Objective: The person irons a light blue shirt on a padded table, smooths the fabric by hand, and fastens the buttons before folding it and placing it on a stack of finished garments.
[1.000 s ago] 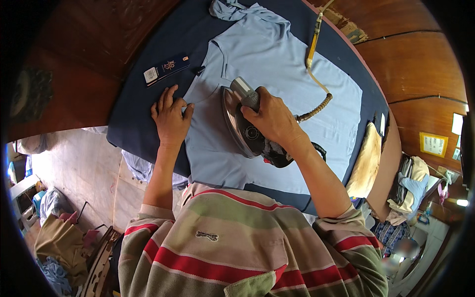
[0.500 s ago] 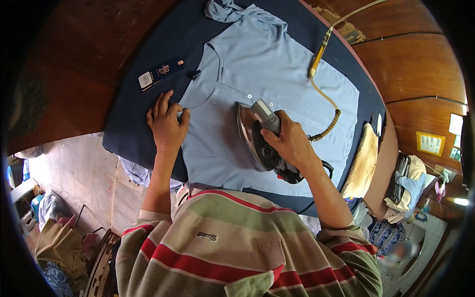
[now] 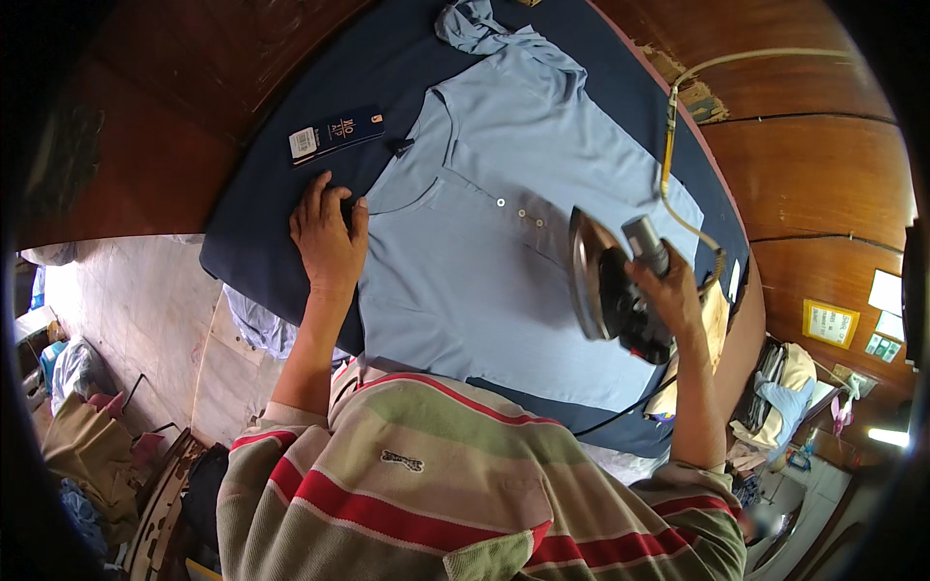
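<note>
A light blue short-sleeved shirt (image 3: 484,281) lies spread on a navy padded ironing surface (image 3: 262,232), its neckline toward the left and buttons down a short placket. My right hand (image 3: 668,290) is closed round the handle of a steam iron (image 3: 610,286) over the shirt's right part. The iron is tilted on its side; whether its plate touches the fabric I cannot tell. My left hand (image 3: 327,237) rests with fingers apart beside the neckline, thumb at the shirt's edge. A navy hang tag (image 3: 339,136) with a white label lies just beyond those fingers.
A yellowish hose (image 3: 668,155) runs from the iron to the far right. One sleeve (image 3: 475,27) is bunched at the far end. A pale cloth (image 3: 715,320) lies at the right edge. Clothes (image 3: 775,387) hang by the wooden wall, and more fabric (image 3: 92,455) is heaped at lower left.
My right hand has moved the iron to the right, away from the buttons, and more of the placket shows. My left hand stays by the neckline.
</note>
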`<state>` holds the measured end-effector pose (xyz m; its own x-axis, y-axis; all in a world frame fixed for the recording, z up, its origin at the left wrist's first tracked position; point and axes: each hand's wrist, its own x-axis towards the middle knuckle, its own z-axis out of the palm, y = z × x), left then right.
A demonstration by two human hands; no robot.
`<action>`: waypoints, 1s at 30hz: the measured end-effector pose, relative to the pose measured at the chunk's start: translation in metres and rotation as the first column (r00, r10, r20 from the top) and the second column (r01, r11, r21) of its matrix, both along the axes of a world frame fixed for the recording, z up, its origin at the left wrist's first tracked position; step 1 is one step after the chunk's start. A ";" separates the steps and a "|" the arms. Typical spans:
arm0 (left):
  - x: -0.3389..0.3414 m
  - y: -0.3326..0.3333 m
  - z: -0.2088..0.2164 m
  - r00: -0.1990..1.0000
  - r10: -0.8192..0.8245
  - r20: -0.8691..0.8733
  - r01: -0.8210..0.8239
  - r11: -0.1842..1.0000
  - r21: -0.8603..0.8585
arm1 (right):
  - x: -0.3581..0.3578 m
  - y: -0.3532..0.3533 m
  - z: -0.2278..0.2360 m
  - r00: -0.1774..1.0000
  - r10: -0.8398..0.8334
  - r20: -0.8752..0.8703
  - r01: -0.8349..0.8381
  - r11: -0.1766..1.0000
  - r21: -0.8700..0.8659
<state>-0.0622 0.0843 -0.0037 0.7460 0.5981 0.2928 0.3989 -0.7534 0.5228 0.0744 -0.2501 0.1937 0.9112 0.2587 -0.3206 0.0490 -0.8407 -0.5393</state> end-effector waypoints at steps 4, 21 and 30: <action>0.001 0.000 0.008 0.999 -0.016 -0.047 0.018 0.999 0.029 | 0.038 0.028 0.012 0.953 0.245 0.179 -0.220 0.965 -0.146; 0.109 -0.190 0.018 0.680 -0.729 0.078 0.715 0.683 0.149 | 0.151 0.151 -0.021 0.697 0.692 0.185 -0.681 0.721 -0.132; 0.131 -0.205 0.008 0.701 -0.712 -0.044 0.712 0.696 0.090 | 0.159 0.181 -0.030 0.516 0.856 0.042 -0.839 0.515 -0.176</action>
<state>0.0684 -0.1203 0.0047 0.9394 -0.1422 0.3119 -0.2742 -0.8578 0.4348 0.2331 -0.0694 0.1633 0.3083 0.8948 -0.3230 0.8236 -0.4210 -0.3800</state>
